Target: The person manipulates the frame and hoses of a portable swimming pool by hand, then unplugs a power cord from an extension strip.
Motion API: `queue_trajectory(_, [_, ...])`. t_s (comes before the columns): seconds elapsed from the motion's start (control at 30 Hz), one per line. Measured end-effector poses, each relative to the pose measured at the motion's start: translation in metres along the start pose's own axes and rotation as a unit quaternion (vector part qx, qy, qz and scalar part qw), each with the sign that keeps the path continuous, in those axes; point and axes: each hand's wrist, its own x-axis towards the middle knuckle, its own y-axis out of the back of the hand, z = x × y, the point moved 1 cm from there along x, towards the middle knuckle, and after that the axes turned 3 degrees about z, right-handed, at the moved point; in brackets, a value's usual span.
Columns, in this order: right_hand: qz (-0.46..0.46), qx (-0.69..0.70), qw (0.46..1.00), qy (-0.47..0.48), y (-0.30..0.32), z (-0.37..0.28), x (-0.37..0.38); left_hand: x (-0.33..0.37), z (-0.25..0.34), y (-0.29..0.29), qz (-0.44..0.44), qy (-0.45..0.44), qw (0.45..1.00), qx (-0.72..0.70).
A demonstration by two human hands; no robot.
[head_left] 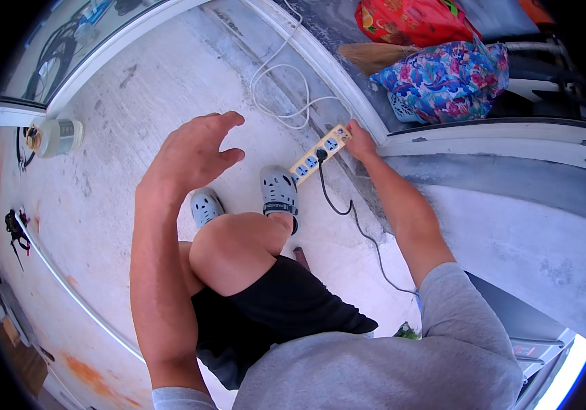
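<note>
A yellow power strip (pixel 315 152) with several blue-grey sockets slants across the floor by my right shoe. Its far right end is in my right hand (pixel 360 141), whose fingers close round it and are partly hidden. A black plug (pixel 321 155) sits in one socket, and its dark cord (pixel 352 210) runs down toward my right side. From the strip's far end a white cable (pixel 304 102) loops over the floor. My left hand (pixel 204 147) hangs in the air above the floor, thumb and fingers apart, holding nothing.
My grey clogs (pixel 280 191) rest on the pale concrete floor (pixel 122 102). Right of the white door frame (pixel 337 78) lie a blue flowered bag (pixel 447 82), a red bag (pixel 409 20) and a broom (pixel 375 57). At the left stands a cloudy plastic jar (pixel 57 138) near a metal rod (pixel 67 287).
</note>
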Motion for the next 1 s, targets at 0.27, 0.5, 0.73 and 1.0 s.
queue_trajectory(0.27, [-0.002, 0.01, 1.0, -0.01, 0.005, -0.006, -0.004, 0.0, 0.003, 0.0, 0.0, 0.003, 1.0, 0.002])
queue_trajectory(0.5, [0.036, 0.013, 0.999, 0.003, -0.006, -0.003, -0.002, -0.002, 0.002, 0.001, 0.007, 0.004, 1.0, -0.01])
queue_trajectory(0.73, [0.065, -0.008, 0.996, -0.058, -0.005, -0.015, -0.007, -0.002, 0.0, 0.004, 0.0, 0.023, 1.0, -0.014])
queue_trajectory(1.0, [0.054, 0.031, 0.998, -0.01, 0.0, 0.001, -0.025, -0.004, 0.0, 0.006, 0.012, 0.0, 1.0, -0.025])
